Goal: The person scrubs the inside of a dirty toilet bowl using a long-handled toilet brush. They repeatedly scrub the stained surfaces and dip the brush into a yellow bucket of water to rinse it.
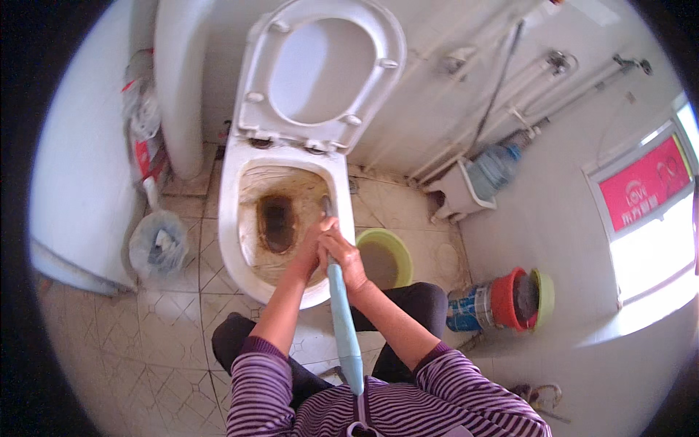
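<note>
Both hands are wrapped round a long tool with a light-blue handle [344, 320], my left hand [313, 244] against my right hand [348, 261]. The handle runs from my fists back toward my striped top. A short grey part shows beyond my fingers at the bowl's right inner side; what kind of tool it is, I cannot tell. Under my hands stands a white toilet [228, 218], its bowl stained brown and dark at the bottom. Its seat and lid [251, 73] are raised against the wall.
Right of the toilet is a yellow-green basin [404, 255] holding murky water. A lined waste bin [138, 247] stands at left. Farther right are a white stool [466, 193] with a large water bottle [495, 171], a red basin [502, 306] and wall pipes [524, 91].
</note>
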A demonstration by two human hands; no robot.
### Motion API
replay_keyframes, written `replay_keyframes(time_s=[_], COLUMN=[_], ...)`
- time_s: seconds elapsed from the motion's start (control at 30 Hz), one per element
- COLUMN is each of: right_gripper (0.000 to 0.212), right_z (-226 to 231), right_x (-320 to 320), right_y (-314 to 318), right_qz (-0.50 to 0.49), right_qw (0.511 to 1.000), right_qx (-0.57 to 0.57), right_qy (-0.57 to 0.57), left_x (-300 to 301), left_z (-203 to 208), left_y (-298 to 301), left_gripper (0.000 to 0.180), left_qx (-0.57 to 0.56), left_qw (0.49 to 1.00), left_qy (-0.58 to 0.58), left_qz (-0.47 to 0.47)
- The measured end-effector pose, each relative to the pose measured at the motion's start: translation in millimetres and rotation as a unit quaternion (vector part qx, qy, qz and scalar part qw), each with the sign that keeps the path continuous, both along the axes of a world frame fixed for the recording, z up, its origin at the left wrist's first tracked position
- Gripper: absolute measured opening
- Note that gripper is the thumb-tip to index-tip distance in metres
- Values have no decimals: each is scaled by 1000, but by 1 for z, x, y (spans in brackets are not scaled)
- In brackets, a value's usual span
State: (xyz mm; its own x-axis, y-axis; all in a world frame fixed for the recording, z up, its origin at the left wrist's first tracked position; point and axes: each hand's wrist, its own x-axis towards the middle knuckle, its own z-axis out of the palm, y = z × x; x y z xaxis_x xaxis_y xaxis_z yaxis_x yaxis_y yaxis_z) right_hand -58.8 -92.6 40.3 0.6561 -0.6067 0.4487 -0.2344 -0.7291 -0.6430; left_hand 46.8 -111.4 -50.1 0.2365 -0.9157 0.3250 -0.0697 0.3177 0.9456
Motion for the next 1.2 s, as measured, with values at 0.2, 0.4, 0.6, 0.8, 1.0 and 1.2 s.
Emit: replay_keyframes(time_s=[0.2, 0.4, 0.6, 0.8, 1.0, 1.2], right_gripper=[25, 11, 10, 17, 16, 13], right_z=[1, 37, 65, 63, 70, 25], right_x=[15, 10, 24, -1, -36, -4], right_y=[-11, 16, 37, -8, 17, -22], right_qz=[-1, -78, -101, -54, -25, 93], right_qw=[996, 996, 984, 977, 975, 969], right_qx=[-85, -34, -46, 53, -14, -89], right_qy=[21, 39, 141, 199, 222, 210], left_x=[4, 4, 17, -8, -12, -7], left_z=[16, 28, 54, 40, 48, -1], left_y=[-1, 18, 57, 36, 53, 27], left_gripper=[12, 13, 17, 21, 24, 24], left_qx=[-51, -58, -40, -14, 55, 54], left_qw=[997, 997, 998, 1000, 983, 984], left_qy=[-5, -57, -31, 0, -159, -129], left_qz=[51, 12, -43, -24, -75, 108])
